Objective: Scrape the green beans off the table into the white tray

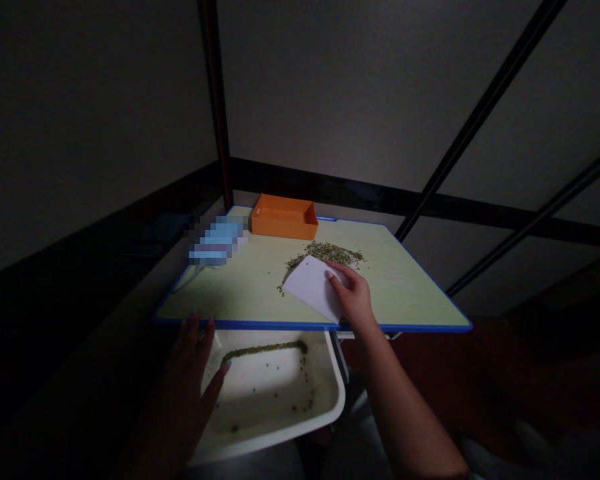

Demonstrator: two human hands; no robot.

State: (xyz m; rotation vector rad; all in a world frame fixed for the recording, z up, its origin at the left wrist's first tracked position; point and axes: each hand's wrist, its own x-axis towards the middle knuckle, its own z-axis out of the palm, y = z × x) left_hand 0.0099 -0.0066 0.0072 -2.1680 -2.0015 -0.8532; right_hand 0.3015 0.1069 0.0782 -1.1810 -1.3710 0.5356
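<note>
A: Hand status?
B: My right hand (pixel 354 292) has the white card (pixel 310 287) pinched at its right side. My left hand (pixel 200 360) is dark, fingers spread by the tub's left side; can't tell if it's gripping the rim.
A: Card vs green grains?
B: Grains (pixel 333 253) are heaped just past the card's far edge, straight out from my right hand, the nearer one. Heap's long axis runs left-right; card's runs slantwise, far-left to near-right. Can't confirm contact. A few strays sit off its left corner.
A: White tub (pixel 337 393)?
B: Below the tabletop (pixel 405 280), at its near side, left of my right wrist. More grains line its far side. The blue edging (pixel 280 325) crosses between card and tub.
A: Obstructions?
B: None between card and heap. Orange tray (pixel 285 230) sits beyond, far-left; blurred blue item (pixel 217 241) left of that.
</note>
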